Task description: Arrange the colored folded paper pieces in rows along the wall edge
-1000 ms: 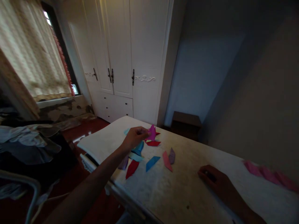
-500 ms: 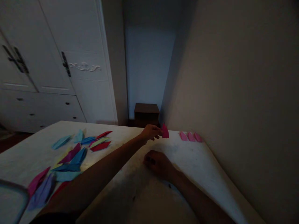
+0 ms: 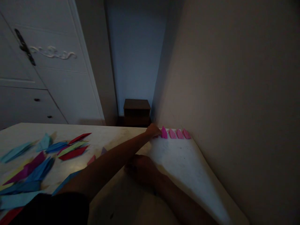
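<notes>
My left hand [image 3: 153,130] reaches to the far edge of the table, its fingers closed at the left side of a magenta folded paper piece [image 3: 164,132]. That piece stands at the left end of a row with three lighter pink folded papers [image 3: 172,134]. Nearer to me, my right hand [image 3: 140,168] rests on the table below my left forearm with its fingers curled in. Shadow hides whatever it may hold.
Many-coloured folded papers [image 3: 73,153] lie spread over the left of the white table [image 3: 178,165]. A wall [image 3: 222,109] runs along the right edge. Beyond stand a white wardrobe [image 3: 65,93] and a low brown cabinet [image 3: 137,104].
My left hand has brought the magenta paper down to the table, beside the pink row. The view has turned to the right. My right hand stays curled on the table.
</notes>
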The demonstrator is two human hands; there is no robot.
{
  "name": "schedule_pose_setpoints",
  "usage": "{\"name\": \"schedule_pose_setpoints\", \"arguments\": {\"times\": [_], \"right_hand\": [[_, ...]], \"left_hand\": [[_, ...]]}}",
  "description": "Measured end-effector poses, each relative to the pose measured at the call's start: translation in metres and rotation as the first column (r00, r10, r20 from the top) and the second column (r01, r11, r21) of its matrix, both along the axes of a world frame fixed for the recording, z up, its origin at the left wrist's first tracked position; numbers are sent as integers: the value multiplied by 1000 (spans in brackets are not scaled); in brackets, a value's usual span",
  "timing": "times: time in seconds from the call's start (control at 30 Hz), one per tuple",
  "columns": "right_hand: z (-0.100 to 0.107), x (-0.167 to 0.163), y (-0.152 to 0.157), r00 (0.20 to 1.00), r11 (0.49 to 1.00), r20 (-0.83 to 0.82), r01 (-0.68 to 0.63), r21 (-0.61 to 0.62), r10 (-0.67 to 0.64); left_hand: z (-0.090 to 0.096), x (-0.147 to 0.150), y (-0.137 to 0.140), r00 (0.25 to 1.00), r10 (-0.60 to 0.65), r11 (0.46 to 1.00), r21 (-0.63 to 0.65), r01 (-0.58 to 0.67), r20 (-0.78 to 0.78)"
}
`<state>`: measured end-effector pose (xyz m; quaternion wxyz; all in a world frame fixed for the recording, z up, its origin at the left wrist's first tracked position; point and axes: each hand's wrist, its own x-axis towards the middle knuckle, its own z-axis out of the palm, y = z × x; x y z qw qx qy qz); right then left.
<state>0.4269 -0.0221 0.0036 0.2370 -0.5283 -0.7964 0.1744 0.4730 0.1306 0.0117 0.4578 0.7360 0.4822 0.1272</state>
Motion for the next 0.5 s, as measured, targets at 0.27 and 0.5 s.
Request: {"name": "schedule_pose_setpoints", "arguments": {"times": [0.27, 0.5], "right_hand": [[-7, 0, 1, 1000, 1000, 0, -4, 17, 4], [-6, 0, 2, 999, 1000, 29, -19, 12, 19]], "left_hand": [[-1, 4, 1, 1000, -4, 999, -40, 3, -17], [-3, 1, -2, 997, -47, 997, 51, 50, -59]]}}
